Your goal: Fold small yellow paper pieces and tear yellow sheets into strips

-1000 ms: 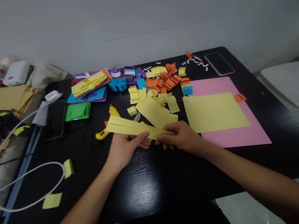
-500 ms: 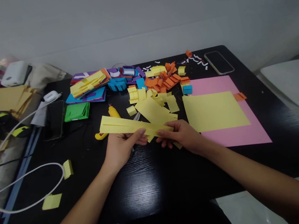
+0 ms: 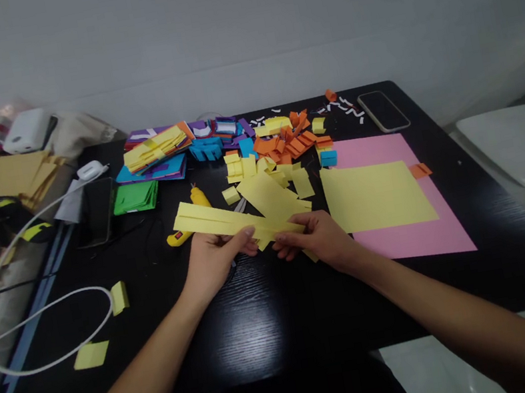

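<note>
A long, narrow yellow paper strip [image 3: 210, 218] is held between both hands above the table's middle. My left hand [image 3: 217, 258] pinches it near its centre, thumb on top. The fingers of my right hand [image 3: 318, 237] are closed on its right end. Just behind the hands, a wider yellow paper piece [image 3: 267, 195] slants over a pile of smaller yellow pieces. A yellow cutter [image 3: 180, 237] lies left of the strip, and the scissors [image 3: 240, 205] are partly hidden under paper.
Yellow sheet [image 3: 379, 196] on a pink sheet [image 3: 415, 242] at right; phone [image 3: 383, 111] behind. Orange folded pieces [image 3: 301, 143], green papers [image 3: 135, 197] and a stacked bundle [image 3: 157, 147] lie at the back. White cable [image 3: 53, 363] loops at left, near a dark phone [image 3: 96, 212].
</note>
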Motion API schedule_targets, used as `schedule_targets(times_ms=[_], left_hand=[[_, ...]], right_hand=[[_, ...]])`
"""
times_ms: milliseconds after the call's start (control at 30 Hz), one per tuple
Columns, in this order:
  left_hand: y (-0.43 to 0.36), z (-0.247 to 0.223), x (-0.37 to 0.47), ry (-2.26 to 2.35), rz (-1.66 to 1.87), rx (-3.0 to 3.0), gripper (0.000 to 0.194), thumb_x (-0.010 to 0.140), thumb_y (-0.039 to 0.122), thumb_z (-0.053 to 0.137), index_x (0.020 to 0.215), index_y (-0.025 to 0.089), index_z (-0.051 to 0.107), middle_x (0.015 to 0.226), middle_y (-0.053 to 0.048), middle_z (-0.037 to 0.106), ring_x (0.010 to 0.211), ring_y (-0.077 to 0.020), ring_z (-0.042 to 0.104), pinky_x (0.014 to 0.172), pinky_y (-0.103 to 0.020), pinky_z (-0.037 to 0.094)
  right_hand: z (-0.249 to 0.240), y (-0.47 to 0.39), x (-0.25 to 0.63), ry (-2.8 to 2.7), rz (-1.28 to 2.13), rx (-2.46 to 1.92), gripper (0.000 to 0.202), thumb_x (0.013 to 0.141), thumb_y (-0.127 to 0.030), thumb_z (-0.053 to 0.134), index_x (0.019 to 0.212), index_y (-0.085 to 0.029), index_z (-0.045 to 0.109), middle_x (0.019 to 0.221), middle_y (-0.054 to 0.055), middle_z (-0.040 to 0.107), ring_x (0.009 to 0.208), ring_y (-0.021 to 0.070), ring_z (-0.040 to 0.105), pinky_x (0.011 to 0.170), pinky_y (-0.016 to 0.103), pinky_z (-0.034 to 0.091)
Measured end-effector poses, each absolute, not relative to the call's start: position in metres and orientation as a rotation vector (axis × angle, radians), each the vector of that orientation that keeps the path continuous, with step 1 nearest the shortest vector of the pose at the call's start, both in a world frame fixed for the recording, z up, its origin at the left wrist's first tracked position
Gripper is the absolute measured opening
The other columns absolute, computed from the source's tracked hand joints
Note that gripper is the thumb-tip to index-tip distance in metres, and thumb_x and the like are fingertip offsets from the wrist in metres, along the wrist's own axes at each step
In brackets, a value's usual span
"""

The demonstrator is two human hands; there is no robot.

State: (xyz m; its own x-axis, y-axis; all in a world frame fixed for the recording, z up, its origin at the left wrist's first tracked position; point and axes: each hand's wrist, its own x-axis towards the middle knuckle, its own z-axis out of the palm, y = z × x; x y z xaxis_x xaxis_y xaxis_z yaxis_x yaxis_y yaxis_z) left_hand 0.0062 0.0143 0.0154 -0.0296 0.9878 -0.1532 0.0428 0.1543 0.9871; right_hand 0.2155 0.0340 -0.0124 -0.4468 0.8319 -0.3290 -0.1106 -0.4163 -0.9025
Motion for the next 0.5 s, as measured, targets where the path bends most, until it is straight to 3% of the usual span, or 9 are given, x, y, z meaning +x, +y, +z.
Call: schedule_targets(times_ms=[500], left_hand=[[0.0112, 0.0186, 0.0083, 1.339, 1.058, 1.186, 0.018, 0.077, 0.031, 0.079, 0.071, 0.015, 0.074, 0.063, -0.005, 0.076, 0.056, -0.019, 0.072, 0.059, -0.029, 0.063]], right_hand=[[-0.0137, 0.0312, 0.2138, -1.183, 1.892, -1.049, 0.036, 0.074, -0.046, 0.089, 0.086, -0.014, 0.077, 0.077, 0.007, 0.08, 0.065, 0.0172, 0.076, 0.065, 0.03, 0.065]])
